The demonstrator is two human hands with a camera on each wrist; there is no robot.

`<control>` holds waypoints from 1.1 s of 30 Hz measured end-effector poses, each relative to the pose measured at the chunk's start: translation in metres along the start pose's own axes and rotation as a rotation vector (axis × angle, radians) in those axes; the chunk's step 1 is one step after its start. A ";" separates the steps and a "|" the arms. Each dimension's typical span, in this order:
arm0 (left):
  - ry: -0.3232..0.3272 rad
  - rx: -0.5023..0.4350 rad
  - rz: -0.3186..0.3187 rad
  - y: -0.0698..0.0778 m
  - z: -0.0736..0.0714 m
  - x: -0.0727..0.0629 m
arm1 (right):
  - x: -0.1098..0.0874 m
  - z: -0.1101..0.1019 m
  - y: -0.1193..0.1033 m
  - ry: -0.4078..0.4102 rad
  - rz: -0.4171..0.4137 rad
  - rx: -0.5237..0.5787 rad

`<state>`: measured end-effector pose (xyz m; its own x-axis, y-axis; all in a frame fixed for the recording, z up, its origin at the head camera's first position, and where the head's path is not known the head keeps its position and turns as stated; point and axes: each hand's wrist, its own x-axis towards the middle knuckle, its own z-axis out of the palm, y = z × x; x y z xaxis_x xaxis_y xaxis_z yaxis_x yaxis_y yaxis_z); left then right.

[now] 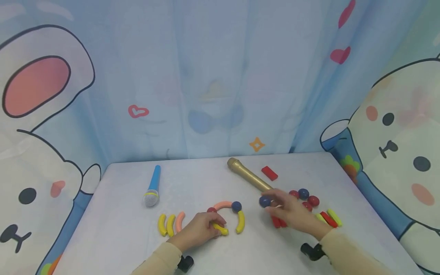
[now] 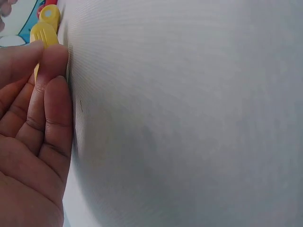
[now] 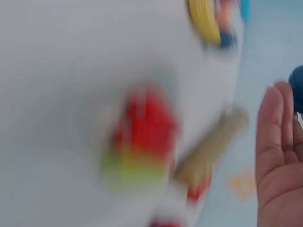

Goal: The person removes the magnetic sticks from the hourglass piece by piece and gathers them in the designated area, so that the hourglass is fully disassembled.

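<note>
My left hand (image 1: 203, 228) pinches a yellow curved piece (image 1: 221, 229) between thumb and fingers, low over the white table; the same yellow piece (image 2: 43, 33) shows at the fingertips in the left wrist view. Just beyond lies an arc made of a red ball (image 1: 211, 209), a pink curved piece (image 1: 222, 204), a blue ball (image 1: 236, 206) and another yellow curved piece (image 1: 240, 222). To the right, my right hand (image 1: 290, 212) holds a second blue ball (image 1: 264, 201) at its fingertips. In the right wrist view this ball (image 3: 297, 90) is cut by the frame edge.
A blue toy microphone (image 1: 153, 187) lies at left, above several curved pieces (image 1: 162, 224). A gold microphone (image 1: 249, 173) and a red block (image 1: 269, 173) lie behind the right hand. Around that hand are red bars (image 1: 276, 222), red balls (image 1: 313, 201) and coloured sticks (image 1: 329, 219).
</note>
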<state>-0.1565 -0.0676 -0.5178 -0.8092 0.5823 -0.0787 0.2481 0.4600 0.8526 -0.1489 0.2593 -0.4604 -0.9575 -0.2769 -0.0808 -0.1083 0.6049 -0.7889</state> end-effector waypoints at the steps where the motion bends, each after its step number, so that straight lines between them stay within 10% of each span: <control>1: 0.002 0.002 0.005 0.000 0.000 0.000 | -0.002 -0.016 0.008 0.045 0.022 -0.011; 5: 0.014 0.002 0.016 0.000 -0.002 0.000 | -0.008 -0.079 0.052 0.164 0.119 -0.092; 11: 0.004 -0.028 -0.008 0.000 -0.003 0.001 | -0.008 -0.126 0.122 0.135 0.197 -0.236; 33: -0.018 0.043 -0.018 0.001 -0.009 -0.001 | -0.008 -0.119 0.145 0.089 0.196 -0.327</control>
<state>-0.1597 -0.0739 -0.5125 -0.8037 0.5860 -0.1034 0.2567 0.4981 0.8282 -0.1890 0.4377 -0.5018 -0.9864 -0.0757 -0.1462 0.0128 0.8499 -0.5267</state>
